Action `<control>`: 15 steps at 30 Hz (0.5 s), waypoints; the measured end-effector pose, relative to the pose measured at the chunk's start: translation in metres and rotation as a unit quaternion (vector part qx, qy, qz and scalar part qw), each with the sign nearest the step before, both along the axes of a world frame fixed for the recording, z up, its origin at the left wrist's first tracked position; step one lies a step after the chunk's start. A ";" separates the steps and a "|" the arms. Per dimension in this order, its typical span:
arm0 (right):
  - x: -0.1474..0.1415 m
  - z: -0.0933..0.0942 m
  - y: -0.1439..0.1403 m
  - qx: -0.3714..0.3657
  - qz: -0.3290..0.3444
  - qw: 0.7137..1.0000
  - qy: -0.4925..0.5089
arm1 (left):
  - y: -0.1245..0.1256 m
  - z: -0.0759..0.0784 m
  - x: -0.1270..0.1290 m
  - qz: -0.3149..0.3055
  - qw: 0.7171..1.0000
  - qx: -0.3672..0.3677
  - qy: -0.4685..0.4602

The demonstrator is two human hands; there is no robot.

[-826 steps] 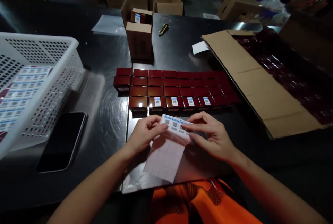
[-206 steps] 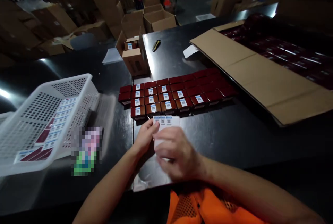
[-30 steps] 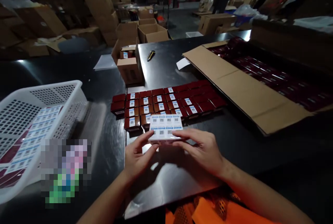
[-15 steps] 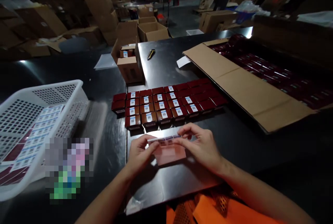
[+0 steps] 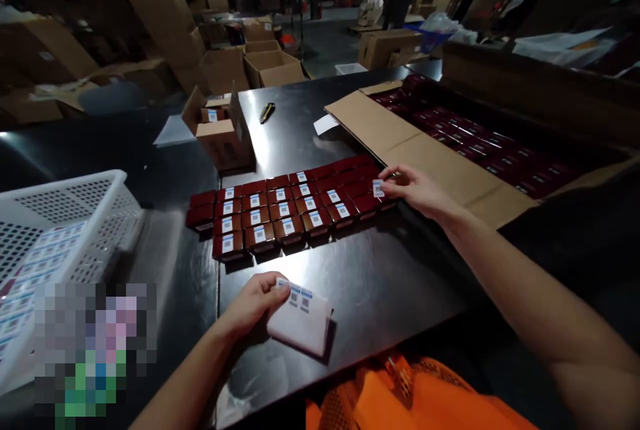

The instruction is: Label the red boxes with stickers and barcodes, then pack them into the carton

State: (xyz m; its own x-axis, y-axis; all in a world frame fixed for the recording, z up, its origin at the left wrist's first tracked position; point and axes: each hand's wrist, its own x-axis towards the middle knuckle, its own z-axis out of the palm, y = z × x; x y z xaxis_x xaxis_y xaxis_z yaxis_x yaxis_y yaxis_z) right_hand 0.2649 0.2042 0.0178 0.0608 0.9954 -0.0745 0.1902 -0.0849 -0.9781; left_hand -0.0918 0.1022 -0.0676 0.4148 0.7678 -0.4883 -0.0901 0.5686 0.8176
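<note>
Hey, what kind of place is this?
Likely a warehouse packing station: stacked cardboard boxes behind, rows of small red boxes getting labels, and a sticker sheet in the left hand.

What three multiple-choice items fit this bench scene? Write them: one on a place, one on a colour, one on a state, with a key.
1. Where is the right hand?
A. In the white basket
B. At the right end of the block of small boxes
C. On the utility knife

2. What colour are the small boxes?
A. Dark red
B. Green
C. Yellow

3. How is the label sheet held?
A. Lying free, untouched
B. Pinned under a carton
C. Gripped at its edge by the left hand

Key: 1 B, the fingers pinch a small label over the boxes at that end; 2 A, their glossy tops show dark red; 3 C, the left thumb and fingers close on the sheet's near-left edge on the table.
</note>
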 end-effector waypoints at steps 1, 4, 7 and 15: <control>0.009 0.000 0.009 -0.045 0.014 0.999 -0.016 | 0.001 0.000 0.000 -0.005 1.000 -0.001 0.001; 0.016 -0.005 0.025 -0.119 0.045 0.990 -0.052 | 0.005 0.003 0.003 0.040 0.999 0.001 -0.003; 0.012 -0.014 0.031 -0.133 0.065 0.986 -0.072 | 0.006 0.010 0.018 0.081 0.997 -0.010 -0.003; 0.004 -0.021 0.033 -0.136 0.087 0.975 -0.152 | 0.013 0.024 0.080 0.103 0.994 -0.028 -0.039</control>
